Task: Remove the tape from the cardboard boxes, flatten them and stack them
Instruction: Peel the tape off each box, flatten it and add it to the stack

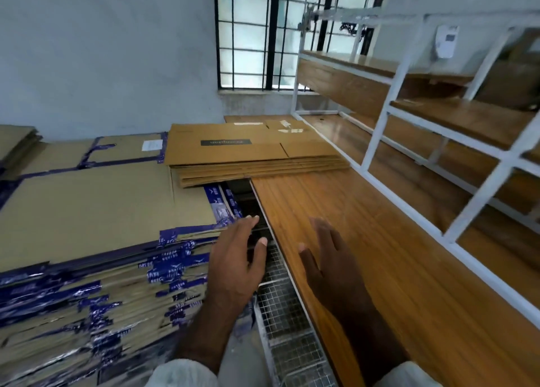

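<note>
Both hands are empty, fingers spread and relaxed. The left hand (238, 258) hangs by the corner of the big stack (96, 240) of flattened boxes, fingertips over the gap (248, 202) between it and the table (380, 255). The right hand (330, 258) hovers over the table edge, gripping nothing. A second, smaller stack (248, 156) of about 6 flat boxes lies farther back, bridging the big stack and the table.

The boxes in the big stack carry plenty of blue tape (172, 265) along their edges (torn and crinkled in places), so stripping looks far from done here.

Risks: a sheet pulled sideways could slide into the gap onto the wire mesh (280, 313) below. Tugging tape fast may tear the cardboard face. Lifting one sheet could drag its neighbours, since loose tape ends may stick between layers.
</note>
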`<state>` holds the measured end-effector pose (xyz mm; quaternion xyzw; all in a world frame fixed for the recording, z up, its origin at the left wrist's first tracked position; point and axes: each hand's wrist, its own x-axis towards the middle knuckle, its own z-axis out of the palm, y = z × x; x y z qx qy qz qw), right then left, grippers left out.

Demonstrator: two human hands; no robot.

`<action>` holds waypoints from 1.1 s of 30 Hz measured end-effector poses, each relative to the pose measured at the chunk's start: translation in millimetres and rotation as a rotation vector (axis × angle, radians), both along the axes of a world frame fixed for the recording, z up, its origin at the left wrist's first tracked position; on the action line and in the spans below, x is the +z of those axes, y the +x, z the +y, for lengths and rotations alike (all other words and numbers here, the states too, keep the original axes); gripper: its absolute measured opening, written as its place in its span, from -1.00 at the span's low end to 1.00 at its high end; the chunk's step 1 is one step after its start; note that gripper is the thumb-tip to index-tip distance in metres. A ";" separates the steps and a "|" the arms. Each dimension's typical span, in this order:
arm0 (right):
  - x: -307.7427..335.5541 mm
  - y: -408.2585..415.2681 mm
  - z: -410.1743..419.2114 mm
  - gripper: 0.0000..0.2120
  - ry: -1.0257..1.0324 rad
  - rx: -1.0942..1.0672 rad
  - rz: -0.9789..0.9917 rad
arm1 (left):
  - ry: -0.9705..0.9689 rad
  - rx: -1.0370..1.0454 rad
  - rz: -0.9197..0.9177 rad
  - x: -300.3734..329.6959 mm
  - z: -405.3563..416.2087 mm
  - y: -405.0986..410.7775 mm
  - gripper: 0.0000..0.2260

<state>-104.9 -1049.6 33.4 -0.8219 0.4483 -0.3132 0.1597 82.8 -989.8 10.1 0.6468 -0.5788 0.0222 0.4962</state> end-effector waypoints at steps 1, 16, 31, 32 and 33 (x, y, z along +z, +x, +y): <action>0.8 -12.6 10.4 -0.29 0.011 -0.003 -0.003 | 0.009 0.011 -0.004 4.3 11.0 -9.9 -0.58; -48.0 -204.4 156.3 -0.42 0.103 0.036 0.112 | 0.201 0.129 0.043 -49.2 183.0 -212.0 -0.54; -88.4 -160.6 315.2 -0.33 0.315 0.368 0.176 | 0.558 0.436 0.037 -74.5 415.6 -208.7 -0.52; -92.9 -148.3 330.2 -0.31 0.308 0.408 0.173 | 0.571 0.468 0.045 -77.2 437.0 -202.6 -0.52; -99.3 -135.9 346.9 -0.30 0.303 0.451 0.172 | 0.588 0.500 0.050 -80.3 459.4 -197.3 -0.51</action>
